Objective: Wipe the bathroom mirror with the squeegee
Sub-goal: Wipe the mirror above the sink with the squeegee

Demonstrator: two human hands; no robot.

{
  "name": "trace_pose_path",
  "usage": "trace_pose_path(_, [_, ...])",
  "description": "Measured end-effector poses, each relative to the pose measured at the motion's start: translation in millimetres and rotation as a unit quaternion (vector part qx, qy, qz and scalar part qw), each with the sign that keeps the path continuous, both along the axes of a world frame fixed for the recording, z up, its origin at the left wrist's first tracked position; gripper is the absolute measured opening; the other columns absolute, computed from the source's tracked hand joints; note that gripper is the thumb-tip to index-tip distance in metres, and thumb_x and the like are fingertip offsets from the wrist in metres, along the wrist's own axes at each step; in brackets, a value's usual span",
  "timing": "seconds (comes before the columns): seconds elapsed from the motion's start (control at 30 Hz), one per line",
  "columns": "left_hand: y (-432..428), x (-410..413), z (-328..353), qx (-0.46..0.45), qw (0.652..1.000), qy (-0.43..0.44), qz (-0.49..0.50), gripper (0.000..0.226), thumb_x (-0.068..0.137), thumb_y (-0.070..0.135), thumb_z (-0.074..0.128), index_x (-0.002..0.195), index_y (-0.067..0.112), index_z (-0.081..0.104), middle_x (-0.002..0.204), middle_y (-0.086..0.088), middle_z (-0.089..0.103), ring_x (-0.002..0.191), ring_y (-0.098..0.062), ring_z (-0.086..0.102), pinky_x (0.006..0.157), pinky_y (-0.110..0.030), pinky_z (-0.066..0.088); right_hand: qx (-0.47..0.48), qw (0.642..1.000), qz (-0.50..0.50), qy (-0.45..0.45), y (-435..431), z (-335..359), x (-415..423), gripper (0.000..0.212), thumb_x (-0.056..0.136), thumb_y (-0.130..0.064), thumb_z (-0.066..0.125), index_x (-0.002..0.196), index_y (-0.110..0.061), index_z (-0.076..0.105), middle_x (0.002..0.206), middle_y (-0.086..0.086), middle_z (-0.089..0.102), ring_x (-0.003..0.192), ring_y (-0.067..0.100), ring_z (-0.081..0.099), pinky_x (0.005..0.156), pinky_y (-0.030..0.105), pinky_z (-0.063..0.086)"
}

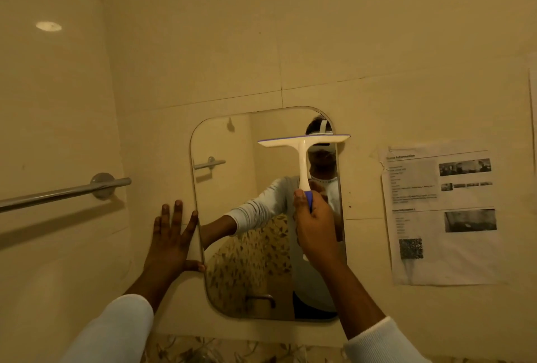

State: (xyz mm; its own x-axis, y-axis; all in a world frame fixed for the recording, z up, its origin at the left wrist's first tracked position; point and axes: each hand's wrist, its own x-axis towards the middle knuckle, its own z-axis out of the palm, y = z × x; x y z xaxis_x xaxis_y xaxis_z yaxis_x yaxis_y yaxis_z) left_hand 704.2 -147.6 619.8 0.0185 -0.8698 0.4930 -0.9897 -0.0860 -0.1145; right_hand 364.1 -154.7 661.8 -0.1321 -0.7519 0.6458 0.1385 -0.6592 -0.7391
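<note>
On the mirror [223, 144], toward 1 o'clock, the squeegee [303, 141] was held w/ blade horizontal & handle pointing to 6, its grip wrapped by the R hand [315, 229]. The L hand [171, 242] was spread wide, pressed flat on the wall [348, 43] at the mirror's 8 o'clock edge, thumb on the rim.

You face glossy cream wall tiles [319, 43]. Above the chrome metal towel bar [58, 192] sits a round glare spot [48, 26]; well right of it hangs a printed white paper sheet [441, 217].
</note>
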Motion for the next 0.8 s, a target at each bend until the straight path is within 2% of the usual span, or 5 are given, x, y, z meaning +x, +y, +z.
trace_pose_path(0.1, [-2, 2, 0, 0.0, 1.0, -0.002, -0.006, 0.166, 0.035, 0.084, 0.082, 0.161, 0.025, -0.007, 0.167, -0.027, -0.011, 0.151, -0.054, -0.01, 0.12, -0.053, -0.016, 0.02, 1.0, 0.008, -0.005, 6, -10, -1, 0.04, 0.084, -0.065, 0.051, 0.093, -0.027, 0.059, 0.079, -0.001, 0.063, 0.072, 0.014, 0.062, 0.07, 0.031, 0.054])
trace_pose_path(0.23, [-2, 3, 0, 0.004, 1.0, -0.002, -0.006, 0.165, 0.036, 0.084, 0.082, 0.161, 0.026, -0.007, 0.167, -0.027, -0.012, 0.151, -0.054, -0.011, 0.12, -0.054, -0.016, 0.022, 0.999, 0.024, -0.007, 13, -28, -4, 0.022, 0.097, -0.046, 0.055, 0.099, -0.025, 0.059, 0.076, 0.004, 0.058, 0.07, 0.019, 0.057, 0.072, 0.037, 0.051])
trace_pose_path(0.4, [-2, 2, -1, -0.002, 1.0, -0.006, -0.008, 0.163, 0.036, 0.083, 0.083, 0.161, 0.025, -0.004, 0.167, -0.027, -0.012, 0.151, -0.054, -0.011, 0.12, -0.054, -0.015, 0.057, 0.998, 0.035, -0.005, 11, -64, -10, 0.031, 0.105, -0.033, 0.053, 0.107, -0.003, 0.061, 0.074, 0.001, 0.053, 0.065, 0.015, 0.051, 0.066, 0.03, 0.044])
trace_pose_path(0.57, [-4, 5, -2, -0.005, 1.0, -0.016, -0.007, 0.162, 0.036, 0.084, 0.082, 0.162, 0.024, 0.001, 0.167, -0.027, -0.009, 0.151, -0.054, -0.009, 0.12, -0.055, -0.015, 0.081, 0.997, 0.007, 0.013, 16, -94, -12, 0.047, 0.092, -0.053, 0.051, 0.103, -0.008, 0.061, 0.07, 0.002, 0.052, 0.058, 0.013, 0.049, 0.063, 0.033, 0.043])
trace_pose_path(0.8, [-4, 4, -2, -0.009, 1.0, -0.012, -0.015, 0.16, 0.037, 0.081, 0.084, 0.162, 0.023, 0.003, 0.167, -0.026, -0.011, 0.151, -0.053, -0.011, 0.12, -0.053, -0.018, 0.137, 0.99, 0.013, 0.013, 22, -150, -15, 0.042, 0.092, -0.052, 0.052, 0.103, -0.013, 0.062, 0.064, 0.003, 0.049, 0.054, 0.014, 0.046, 0.055, 0.03, 0.04])
